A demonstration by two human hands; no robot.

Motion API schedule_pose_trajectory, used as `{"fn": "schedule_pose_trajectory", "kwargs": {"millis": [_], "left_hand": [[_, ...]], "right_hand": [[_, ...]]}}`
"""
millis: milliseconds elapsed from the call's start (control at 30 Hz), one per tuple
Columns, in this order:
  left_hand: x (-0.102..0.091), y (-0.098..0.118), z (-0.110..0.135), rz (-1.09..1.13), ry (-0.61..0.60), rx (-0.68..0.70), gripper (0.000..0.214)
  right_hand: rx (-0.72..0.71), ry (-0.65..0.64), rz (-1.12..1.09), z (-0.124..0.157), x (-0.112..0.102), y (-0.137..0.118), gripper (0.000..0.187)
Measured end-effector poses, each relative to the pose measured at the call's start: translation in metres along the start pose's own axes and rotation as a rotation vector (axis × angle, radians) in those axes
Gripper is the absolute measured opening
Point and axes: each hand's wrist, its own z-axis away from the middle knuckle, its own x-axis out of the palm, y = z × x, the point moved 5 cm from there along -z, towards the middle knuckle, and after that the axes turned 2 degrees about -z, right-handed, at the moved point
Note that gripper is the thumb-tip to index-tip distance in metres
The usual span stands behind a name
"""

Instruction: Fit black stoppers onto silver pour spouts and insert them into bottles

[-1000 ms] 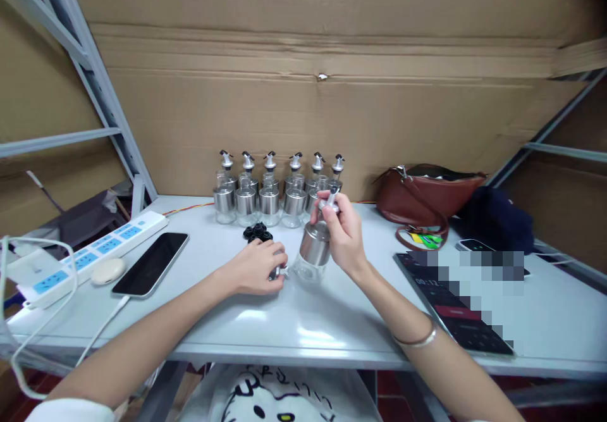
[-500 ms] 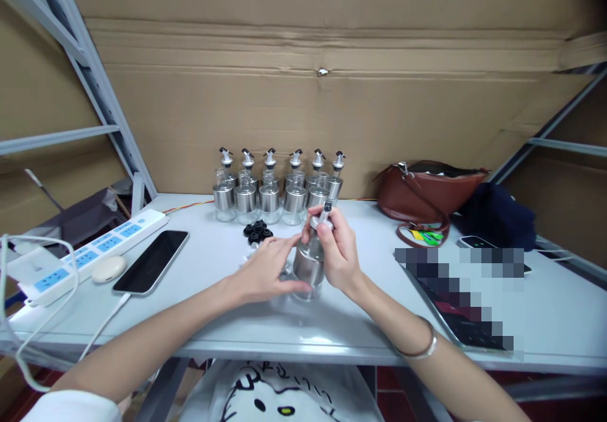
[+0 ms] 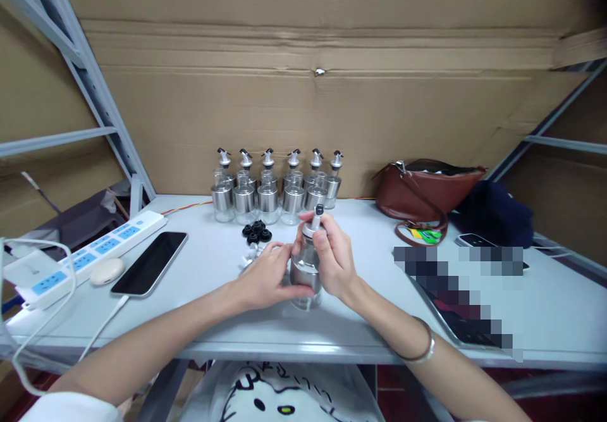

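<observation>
A glass oil bottle [image 3: 306,298] with a steel sleeve stands upright near the table's front. My left hand [image 3: 268,276] is closed round its lower body, thumb across the front and fingers hidden behind. At the neck, my right hand [image 3: 336,257] grips the silver pourer spout [image 3: 317,216], whose black tip sticks up above the fingers. Just beyond my left hand lie several silvery spout pieces [image 3: 250,257], partly covered by it. Behind them sits a cluster of black stoppers [image 3: 256,232].
Several uncapped bottles [image 3: 244,200] form a row at the back, with capped ones [image 3: 334,185] behind. On the left are a phone [image 3: 150,264], a round white case [image 3: 107,271] and a power strip [image 3: 95,254]. A brown handbag [image 3: 427,194] and dark cap [image 3: 496,213] lie right.
Both hands and the bottle have shifted slightly toward me and to the left. More of the silvery pieces beyond my left hand now shows.
</observation>
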Motion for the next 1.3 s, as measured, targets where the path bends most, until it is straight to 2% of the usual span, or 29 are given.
{"fn": "schedule_pose_trajectory", "kwargs": {"millis": [200, 467, 600, 833, 933, 1033, 1100, 1167, 1300], "left_hand": [[0.001, -0.003, 0.001, 0.042, -0.007, -0.013, 0.075], [0.001, -0.001, 0.0, 0.027, 0.006, 0.05, 0.069], [0.0, 0.003, 0.0, -0.01, -0.003, 0.054, 0.065], [0.0, 0.006, -0.001, -0.003, -0.016, 0.085, 0.07], [0.0, 0.005, -0.001, -0.001, -0.024, 0.089, 0.071], [-0.001, 0.003, 0.0, 0.018, -0.027, 0.085, 0.072], [-0.001, 0.002, 0.001, 0.037, -0.022, 0.106, 0.072], [-0.001, 0.0, 0.003, 0.076, 0.026, 0.121, 0.066], [-0.006, -0.009, 0.007, 0.208, 0.244, 0.038, 0.036]], "right_hand": [[0.043, 0.028, 0.017, 0.003, -0.002, 0.004, 0.041], [0.074, 0.045, -0.088, 0.001, -0.003, 0.007, 0.042], [0.17, 0.092, -0.146, -0.004, -0.006, 0.004, 0.042], [0.32, 0.048, -0.282, -0.012, -0.007, 0.014, 0.044], [0.378, -0.112, -0.415, -0.017, -0.008, 0.021, 0.047], [0.445, -0.426, -0.521, -0.019, -0.008, 0.024, 0.06], [0.469, -0.582, -0.56, -0.018, -0.011, 0.027, 0.072], [0.509, -0.619, -0.557, -0.017, -0.015, 0.033, 0.071], [0.599, -0.507, -0.53, -0.018, -0.018, 0.044, 0.061]]}}
